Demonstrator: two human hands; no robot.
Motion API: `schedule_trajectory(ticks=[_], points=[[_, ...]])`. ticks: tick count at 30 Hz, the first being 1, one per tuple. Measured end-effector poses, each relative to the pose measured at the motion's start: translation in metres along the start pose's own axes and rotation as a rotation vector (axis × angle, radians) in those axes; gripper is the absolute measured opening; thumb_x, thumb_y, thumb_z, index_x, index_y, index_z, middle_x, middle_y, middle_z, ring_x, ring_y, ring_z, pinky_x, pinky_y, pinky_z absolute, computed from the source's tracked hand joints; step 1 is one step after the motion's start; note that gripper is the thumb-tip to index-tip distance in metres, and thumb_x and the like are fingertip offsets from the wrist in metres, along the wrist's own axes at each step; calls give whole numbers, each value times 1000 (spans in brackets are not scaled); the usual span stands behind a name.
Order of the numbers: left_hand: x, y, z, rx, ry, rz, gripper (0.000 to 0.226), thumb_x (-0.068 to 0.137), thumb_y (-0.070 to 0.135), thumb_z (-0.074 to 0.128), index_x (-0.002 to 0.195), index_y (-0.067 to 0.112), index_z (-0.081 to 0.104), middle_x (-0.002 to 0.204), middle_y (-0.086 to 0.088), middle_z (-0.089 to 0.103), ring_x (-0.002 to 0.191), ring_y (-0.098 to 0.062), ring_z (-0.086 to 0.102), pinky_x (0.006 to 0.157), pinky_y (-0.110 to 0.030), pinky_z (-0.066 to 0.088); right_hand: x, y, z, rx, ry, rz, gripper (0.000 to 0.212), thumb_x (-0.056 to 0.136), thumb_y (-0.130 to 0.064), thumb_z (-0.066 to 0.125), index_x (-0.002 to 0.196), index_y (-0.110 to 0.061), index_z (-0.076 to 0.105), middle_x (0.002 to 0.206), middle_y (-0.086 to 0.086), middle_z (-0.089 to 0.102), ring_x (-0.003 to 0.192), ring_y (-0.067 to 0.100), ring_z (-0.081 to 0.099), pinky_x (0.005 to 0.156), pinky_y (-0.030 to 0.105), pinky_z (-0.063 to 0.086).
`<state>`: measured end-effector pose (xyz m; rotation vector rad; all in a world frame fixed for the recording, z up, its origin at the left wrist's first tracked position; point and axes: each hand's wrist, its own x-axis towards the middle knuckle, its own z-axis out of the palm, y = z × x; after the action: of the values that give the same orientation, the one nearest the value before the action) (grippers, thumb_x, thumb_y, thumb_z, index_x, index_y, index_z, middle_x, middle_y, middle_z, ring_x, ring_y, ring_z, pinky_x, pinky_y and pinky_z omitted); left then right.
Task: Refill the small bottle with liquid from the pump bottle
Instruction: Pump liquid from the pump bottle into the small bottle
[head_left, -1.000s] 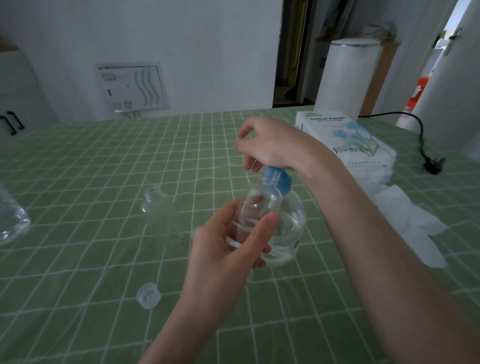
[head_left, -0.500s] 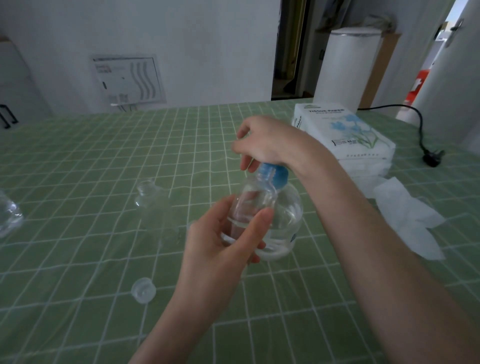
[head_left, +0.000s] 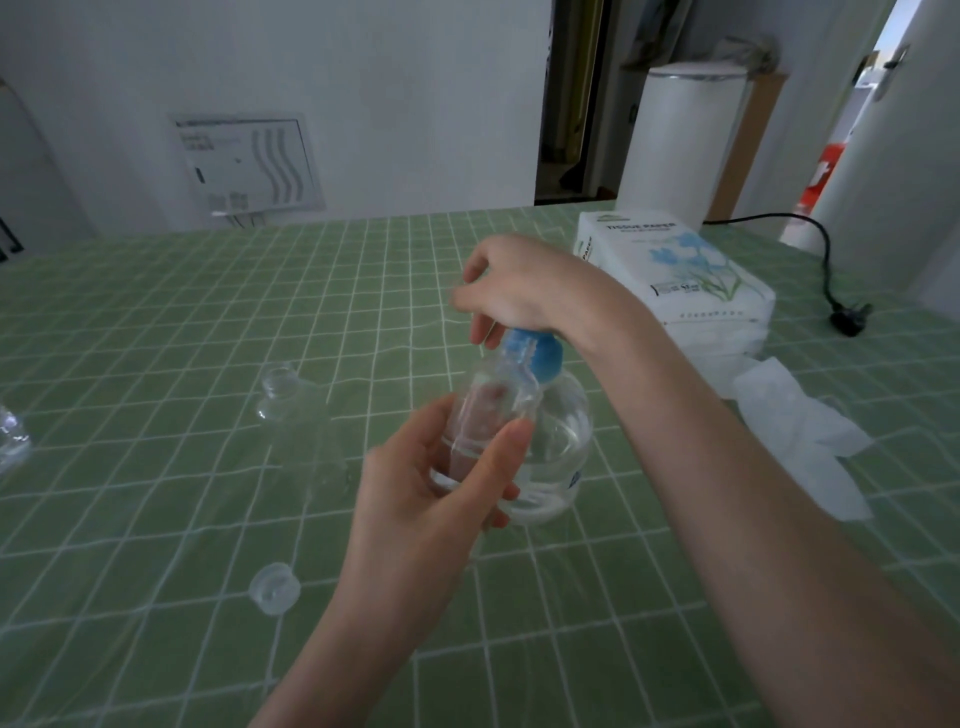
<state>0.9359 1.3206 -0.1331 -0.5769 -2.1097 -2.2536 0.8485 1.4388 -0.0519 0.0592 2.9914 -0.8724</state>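
Little is changed — the small bottle (head_left: 488, 415) is still gripped by the left hand (head_left: 441, 499) against the pump bottle (head_left: 561, 447), its head clasped by the right hand (head_left: 519, 286); refilling is judged ongoing.

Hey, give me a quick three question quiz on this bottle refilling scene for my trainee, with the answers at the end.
1. True or false: the right hand is on top of the blue pump head of the pump bottle.
2. What does the left hand hold? A small bottle, B tissue, C power plug.
3. Fill in: the loose clear cap lies on the green checked ____.
Key: 1 true; 2 A; 3 tablecloth.
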Motion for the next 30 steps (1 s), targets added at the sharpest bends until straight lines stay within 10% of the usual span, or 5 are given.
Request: schedule_trajectory(ticks=[30], points=[[1, 2, 1, 0, 3, 14, 24, 67, 46, 65, 85, 31, 69, 74, 2, 72, 58, -7, 65, 48, -14, 48, -1, -5, -6, 31, 89, -36, 31, 95, -19, 52, 122, -4, 55, 102, 13, 71, 91, 25, 70, 76, 34, 54]])
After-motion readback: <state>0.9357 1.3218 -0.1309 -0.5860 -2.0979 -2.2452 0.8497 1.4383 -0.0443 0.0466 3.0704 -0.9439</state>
